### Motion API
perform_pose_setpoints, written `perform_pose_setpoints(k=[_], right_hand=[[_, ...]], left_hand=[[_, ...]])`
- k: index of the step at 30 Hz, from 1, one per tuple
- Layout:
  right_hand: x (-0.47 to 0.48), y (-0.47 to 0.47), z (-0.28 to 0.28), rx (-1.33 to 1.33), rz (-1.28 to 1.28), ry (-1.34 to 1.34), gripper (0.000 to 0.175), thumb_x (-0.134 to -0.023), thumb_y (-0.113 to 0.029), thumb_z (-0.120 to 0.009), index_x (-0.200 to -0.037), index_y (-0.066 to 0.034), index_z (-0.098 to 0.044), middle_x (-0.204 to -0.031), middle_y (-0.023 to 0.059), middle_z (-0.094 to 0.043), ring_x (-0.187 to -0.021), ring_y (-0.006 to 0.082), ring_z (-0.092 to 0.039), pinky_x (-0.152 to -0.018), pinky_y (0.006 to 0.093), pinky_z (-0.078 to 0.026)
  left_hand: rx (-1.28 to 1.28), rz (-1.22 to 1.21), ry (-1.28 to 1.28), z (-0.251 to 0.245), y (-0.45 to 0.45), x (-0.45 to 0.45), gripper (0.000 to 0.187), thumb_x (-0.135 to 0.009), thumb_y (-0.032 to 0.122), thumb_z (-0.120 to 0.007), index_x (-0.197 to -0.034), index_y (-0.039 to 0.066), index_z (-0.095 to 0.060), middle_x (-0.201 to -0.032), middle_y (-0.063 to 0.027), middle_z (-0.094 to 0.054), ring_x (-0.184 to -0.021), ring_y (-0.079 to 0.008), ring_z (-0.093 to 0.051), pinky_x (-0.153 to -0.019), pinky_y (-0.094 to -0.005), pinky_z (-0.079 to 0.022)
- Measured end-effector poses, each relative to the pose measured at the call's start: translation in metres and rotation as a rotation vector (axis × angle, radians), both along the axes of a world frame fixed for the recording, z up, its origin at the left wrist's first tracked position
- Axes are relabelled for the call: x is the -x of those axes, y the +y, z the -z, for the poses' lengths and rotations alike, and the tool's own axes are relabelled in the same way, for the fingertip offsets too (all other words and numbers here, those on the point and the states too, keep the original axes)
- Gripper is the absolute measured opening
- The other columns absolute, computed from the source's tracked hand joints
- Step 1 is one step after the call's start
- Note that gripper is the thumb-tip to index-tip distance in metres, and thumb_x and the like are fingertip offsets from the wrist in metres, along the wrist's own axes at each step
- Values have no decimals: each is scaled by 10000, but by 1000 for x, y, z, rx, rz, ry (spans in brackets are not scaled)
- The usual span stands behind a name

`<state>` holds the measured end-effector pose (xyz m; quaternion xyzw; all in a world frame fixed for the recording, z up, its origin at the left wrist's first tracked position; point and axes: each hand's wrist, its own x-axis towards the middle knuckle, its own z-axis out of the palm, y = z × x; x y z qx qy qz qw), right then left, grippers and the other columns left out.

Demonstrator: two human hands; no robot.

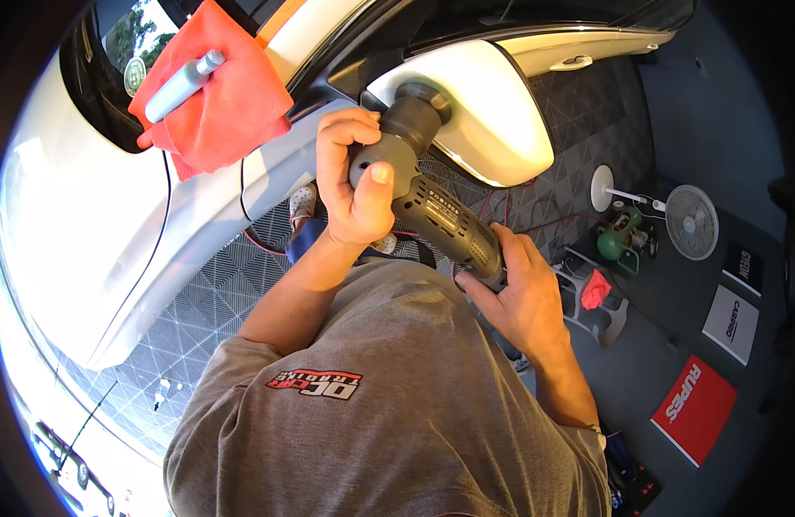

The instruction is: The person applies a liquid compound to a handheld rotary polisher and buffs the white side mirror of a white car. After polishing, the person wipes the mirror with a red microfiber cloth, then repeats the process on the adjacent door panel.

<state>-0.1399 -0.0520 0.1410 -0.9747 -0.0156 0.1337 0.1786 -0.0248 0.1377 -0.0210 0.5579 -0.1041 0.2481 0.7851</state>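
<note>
Both hands hold a black handheld car polisher (pixel 446 213) slantwise in front of my chest. My left hand (pixel 358 178) is wrapped around its head end, thumb on top of the housing. My right hand (pixel 523 291) grips the rear of the body. The round pad (pixel 429 97) meets the white side mirror housing (pixel 494 110) of a car; its working face is hidden. On the car, left of the mirror, lies an orange-red microfiber cloth (pixel 242 123) with a pale blue bottle (pixel 184 87) resting on it.
The white car's front fender (pixel 203 200) curves along the left. On the right stand a pedestal fan (pixel 691 223), a green air compressor (pixel 620 239) and a grey stool (pixel 578 310) with a red cloth (pixel 595 289). A red hose (pixel 559 223) crosses the tiled floor. Brand signs (pixel 694 410) hang or lean there.
</note>
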Motion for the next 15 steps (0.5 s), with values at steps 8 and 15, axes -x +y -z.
perform_pose_setpoints(k=[8, 15], right_hand=[[-11, 16, -3, 46, -40, -19, 711, -871, -283, -887, -1417, 48, -575, -1150, 210, -692, -1035, 398, -714, -890, 475, -595], [-16, 23, -12, 63, 2, 47, 725, -868, -278, -895, -1433, 46, -577, -1225, 225, -697, -1106, 416, -706, -938, 477, -584]], left_hand=[[63, -2, 35, 1, 10, -12, 384, -960, 335, -620, -1162, 13, -566, -1189, -161, -565, -1124, -249, -546, -1114, -450, -427], [59, -20, 43, 0, 15, -16, 376, -966, 336, -616, -1155, 13, -575, -1189, -160, -568, -1128, -268, -556, -1117, -463, -430]])
